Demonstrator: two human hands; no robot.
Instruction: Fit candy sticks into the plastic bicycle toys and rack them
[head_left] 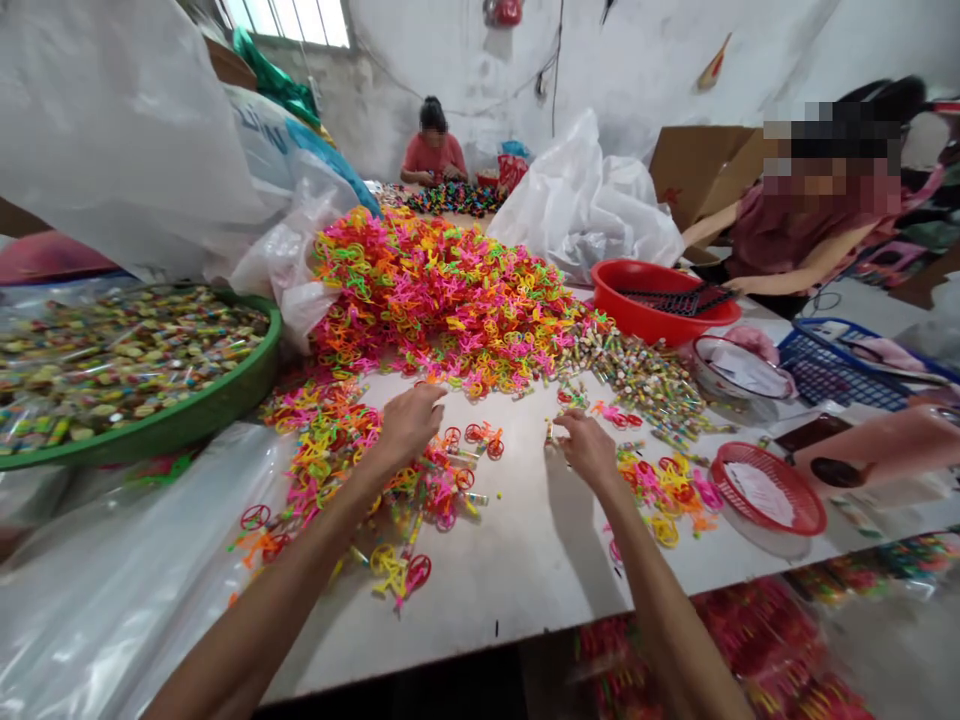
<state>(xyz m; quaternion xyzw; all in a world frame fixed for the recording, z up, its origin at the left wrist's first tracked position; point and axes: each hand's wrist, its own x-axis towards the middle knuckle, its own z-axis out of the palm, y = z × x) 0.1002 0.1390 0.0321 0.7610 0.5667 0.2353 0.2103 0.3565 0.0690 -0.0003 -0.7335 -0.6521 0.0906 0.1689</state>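
Observation:
My left hand (409, 425) hovers palm down over a loose scatter of neon plastic toy bicycle frames (337, 450) on the white table (525, 560), and nothing shows in it. My right hand (589, 450) reaches down beside a few small candy tubes (551, 432); its fingertips are partly hidden. Behind both hands rises a large heap of pink, orange and green plastic pieces (442, 300). A strip of wrapped candy tubes (637, 380) runs along the heap's right side.
A green tray of wrapped candies (127, 375) stands at the left, with white plastic sacks (127, 120) above it. A red basin (652, 300), a red basket (769, 490) and a blue crate (832, 365) sit to the right. Seated co-workers (433, 150) (810, 220) work nearby.

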